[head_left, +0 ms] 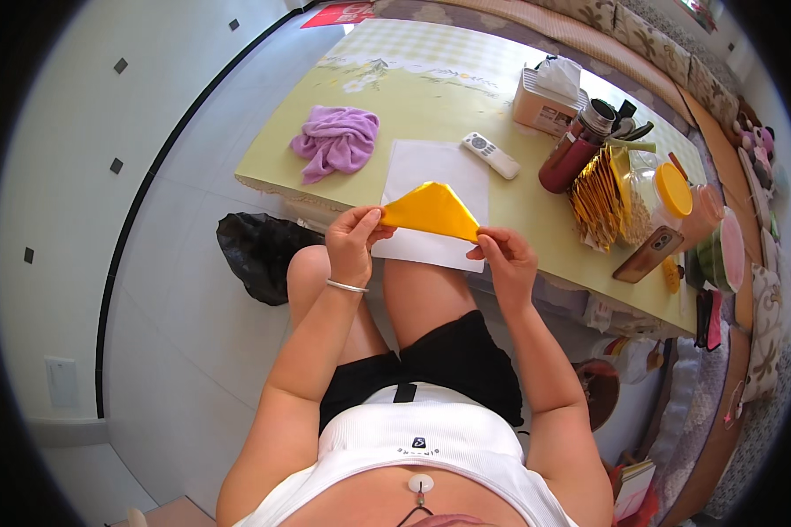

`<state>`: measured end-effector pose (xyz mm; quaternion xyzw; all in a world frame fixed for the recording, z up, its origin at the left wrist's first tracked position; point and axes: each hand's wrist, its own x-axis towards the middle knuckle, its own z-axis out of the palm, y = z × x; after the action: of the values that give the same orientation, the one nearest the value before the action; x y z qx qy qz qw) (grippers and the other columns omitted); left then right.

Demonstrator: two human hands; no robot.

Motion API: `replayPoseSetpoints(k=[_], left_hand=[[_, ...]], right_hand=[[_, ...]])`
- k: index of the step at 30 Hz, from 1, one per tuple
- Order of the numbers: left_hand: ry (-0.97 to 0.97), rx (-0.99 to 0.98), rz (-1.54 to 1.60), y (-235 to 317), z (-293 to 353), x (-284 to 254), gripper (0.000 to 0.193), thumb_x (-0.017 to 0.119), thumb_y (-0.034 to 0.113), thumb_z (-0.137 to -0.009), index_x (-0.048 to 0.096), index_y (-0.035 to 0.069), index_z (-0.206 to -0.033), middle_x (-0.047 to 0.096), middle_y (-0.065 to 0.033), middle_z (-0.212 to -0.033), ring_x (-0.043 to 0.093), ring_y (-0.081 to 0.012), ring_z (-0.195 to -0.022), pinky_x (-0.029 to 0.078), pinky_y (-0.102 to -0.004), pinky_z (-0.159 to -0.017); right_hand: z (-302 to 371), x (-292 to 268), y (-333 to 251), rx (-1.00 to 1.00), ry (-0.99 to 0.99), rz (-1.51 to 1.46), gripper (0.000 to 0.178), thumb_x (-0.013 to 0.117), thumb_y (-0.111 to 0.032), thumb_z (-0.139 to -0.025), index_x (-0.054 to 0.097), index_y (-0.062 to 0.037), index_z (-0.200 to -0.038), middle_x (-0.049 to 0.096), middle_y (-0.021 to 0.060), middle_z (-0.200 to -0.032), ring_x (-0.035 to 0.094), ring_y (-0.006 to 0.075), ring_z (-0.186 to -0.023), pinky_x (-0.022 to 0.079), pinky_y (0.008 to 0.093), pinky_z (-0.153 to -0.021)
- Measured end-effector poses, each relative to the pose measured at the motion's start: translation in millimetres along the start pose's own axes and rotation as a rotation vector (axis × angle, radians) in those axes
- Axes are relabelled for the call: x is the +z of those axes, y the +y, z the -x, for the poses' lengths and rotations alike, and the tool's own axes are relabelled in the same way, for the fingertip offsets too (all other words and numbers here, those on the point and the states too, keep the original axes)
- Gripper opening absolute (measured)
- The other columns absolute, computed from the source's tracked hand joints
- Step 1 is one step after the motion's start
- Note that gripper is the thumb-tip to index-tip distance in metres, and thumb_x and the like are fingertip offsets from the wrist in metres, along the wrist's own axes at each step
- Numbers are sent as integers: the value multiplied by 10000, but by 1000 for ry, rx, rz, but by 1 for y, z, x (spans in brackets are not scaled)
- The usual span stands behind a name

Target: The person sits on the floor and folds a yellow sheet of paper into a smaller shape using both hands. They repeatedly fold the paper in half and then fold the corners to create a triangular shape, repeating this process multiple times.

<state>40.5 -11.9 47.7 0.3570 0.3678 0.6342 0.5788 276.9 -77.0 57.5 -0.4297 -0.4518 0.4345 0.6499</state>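
Note:
A folded piece of shiny golden paper (432,211) is stretched between my two hands, above the near edge of the table. It has a long straight lower edge and a blunt peak on top. My left hand (353,239) pinches its left corner between thumb and fingers; a silver bangle circles that wrist. At the right corner, my right hand (507,259) pinches it the same way. Beneath the golden paper lies a white sheet (413,162), its near end reaching over the table edge above my thighs. Several folded golden pieces (599,200) stand packed together to the right.
On the table (281,149) are a purple cloth (338,143), a white remote (490,155), a tissue box (540,104), a maroon thermos (571,151), a yellow-lidded jar (668,195) and a phone (649,255). A black bag (259,255) sits left of my legs.

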Motion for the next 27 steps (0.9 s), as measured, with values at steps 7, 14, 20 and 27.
replayPoseSetpoints(k=[7, 14, 20, 27], left_hand=[[19, 157, -46, 13, 34, -14, 242, 662, -10, -922, 672, -20, -1164, 719, -88, -906, 715, -179, -758, 620, -281, -679], [-59, 79, -28, 29, 69, -34, 225, 682, -38, -892, 700, -34, -1117, 727, -120, -967, 714, -186, -832, 623, -292, -736], [-92, 102, -57, 40, 94, -42, 239, 705, -28, -878, 709, -34, -1117, 739, -126, -972, 714, -169, -823, 607, -273, -765], [-72, -35, -183, 46, 108, -51, 132, 692, -60, -871, 726, -36, -996, 732, -106, -915, 699, -151, -781, 581, -242, -750]], right_hand=[[23, 10, -5, 67, -33, -76, 151, 623, -28, -971, 673, 30, -1101, 709, 85, -923, 713, 146, -772, 569, 241, -718], [35, 13, -8, 342, -117, -82, 270, 653, -15, -941, 658, 36, -1206, 723, 95, -917, 714, 150, -758, 566, 248, -676], [44, 7, -6, 570, -160, -76, 236, 676, -31, -927, 674, 39, -1153, 719, 87, -886, 680, 134, -684, 554, 244, -640], [65, 9, -1, 268, -112, -39, 104, 680, -6, -918, 678, 36, -1014, 700, 52, -849, 673, 121, -690, 548, 240, -638]])
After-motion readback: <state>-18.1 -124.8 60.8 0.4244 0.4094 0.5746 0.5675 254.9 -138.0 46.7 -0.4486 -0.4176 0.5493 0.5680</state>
